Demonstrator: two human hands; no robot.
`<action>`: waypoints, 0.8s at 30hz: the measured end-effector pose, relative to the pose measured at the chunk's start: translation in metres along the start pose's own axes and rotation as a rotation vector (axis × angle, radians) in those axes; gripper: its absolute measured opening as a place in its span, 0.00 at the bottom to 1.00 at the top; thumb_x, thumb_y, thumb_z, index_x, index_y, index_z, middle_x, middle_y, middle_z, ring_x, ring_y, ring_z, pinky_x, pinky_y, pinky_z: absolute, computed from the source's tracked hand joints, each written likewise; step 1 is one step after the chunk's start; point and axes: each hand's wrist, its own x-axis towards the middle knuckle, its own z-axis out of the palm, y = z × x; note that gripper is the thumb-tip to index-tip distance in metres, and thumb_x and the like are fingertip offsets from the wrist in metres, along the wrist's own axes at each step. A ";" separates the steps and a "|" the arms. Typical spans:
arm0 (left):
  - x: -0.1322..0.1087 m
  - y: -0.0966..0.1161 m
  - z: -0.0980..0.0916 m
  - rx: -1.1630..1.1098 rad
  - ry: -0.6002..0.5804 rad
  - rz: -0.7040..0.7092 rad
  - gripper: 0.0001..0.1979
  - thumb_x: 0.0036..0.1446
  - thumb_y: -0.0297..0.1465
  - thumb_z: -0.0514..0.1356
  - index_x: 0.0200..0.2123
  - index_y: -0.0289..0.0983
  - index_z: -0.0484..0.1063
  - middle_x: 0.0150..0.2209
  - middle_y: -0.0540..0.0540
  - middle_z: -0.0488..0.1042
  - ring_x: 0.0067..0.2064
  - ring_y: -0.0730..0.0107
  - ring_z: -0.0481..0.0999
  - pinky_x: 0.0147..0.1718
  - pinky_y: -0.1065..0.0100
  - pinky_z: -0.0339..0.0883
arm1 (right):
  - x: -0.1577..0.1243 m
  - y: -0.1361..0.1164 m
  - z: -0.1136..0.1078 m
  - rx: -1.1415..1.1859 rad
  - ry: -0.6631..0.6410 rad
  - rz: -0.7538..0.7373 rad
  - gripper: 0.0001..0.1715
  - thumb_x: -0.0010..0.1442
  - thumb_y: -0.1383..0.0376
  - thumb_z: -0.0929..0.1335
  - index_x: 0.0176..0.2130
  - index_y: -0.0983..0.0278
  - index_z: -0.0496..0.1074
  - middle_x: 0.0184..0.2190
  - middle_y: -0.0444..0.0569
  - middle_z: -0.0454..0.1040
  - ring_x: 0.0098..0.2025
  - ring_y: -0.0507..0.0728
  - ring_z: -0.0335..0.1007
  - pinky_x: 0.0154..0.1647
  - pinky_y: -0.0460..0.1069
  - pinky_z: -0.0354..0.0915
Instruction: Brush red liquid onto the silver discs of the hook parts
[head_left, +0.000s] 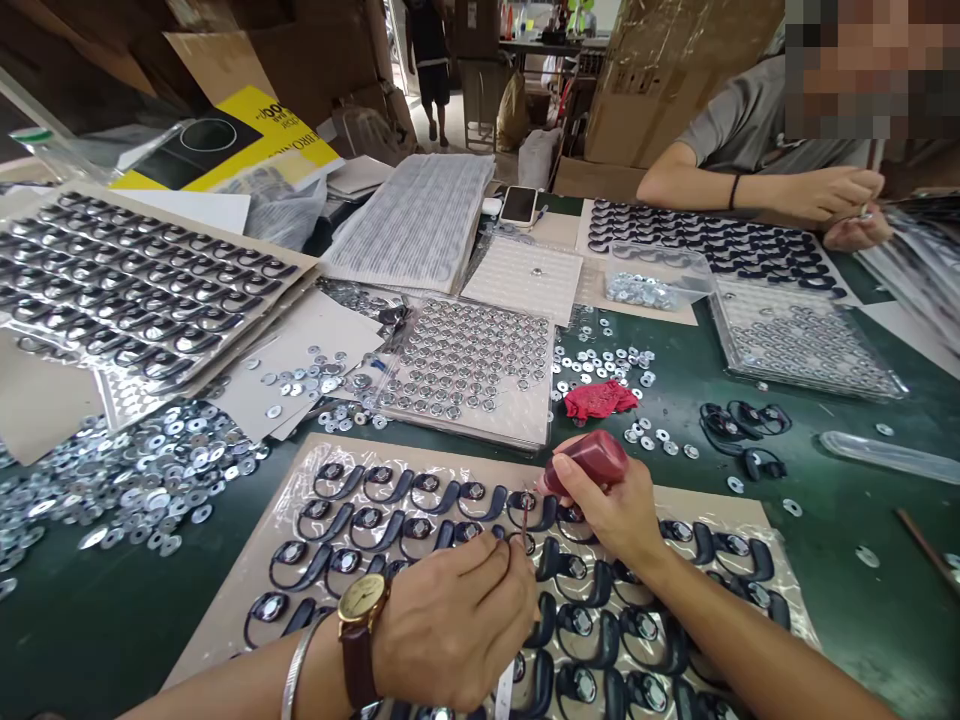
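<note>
left hand (450, 620): pinched shut on stick (524, 518), tip at earhook (472, 492)
right hand (619, 510): gripping bottle (592, 460)
step: probably dabbing each earhook
next: needs steady tip

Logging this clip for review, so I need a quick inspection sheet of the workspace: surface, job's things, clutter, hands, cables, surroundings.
Surface: green table, largely covered.
Job's things: cardboard sheet of black ear hooks under both hands; thin stick; red bottle.
Clutter: loose washers heaped at left; tray of metal discs; red cloth; phone.
Hands: left hand, fingers pinching the thin stick upright over the ear hooks; right hand gripping the red bottle.
Cables: nothing seen.
Surroundings: co-worker's hand at far right, by another sheet; cardboard boxes behind.
</note>
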 end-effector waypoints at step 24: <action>0.004 -0.007 -0.005 -0.140 0.052 -0.126 0.11 0.59 0.24 0.56 0.44 0.25 0.71 0.41 0.38 0.76 0.44 0.62 0.75 0.41 0.62 0.73 | 0.000 -0.004 -0.003 -0.025 0.036 0.045 0.13 0.59 0.57 0.67 0.30 0.65 0.70 0.21 0.47 0.75 0.20 0.52 0.68 0.21 0.45 0.66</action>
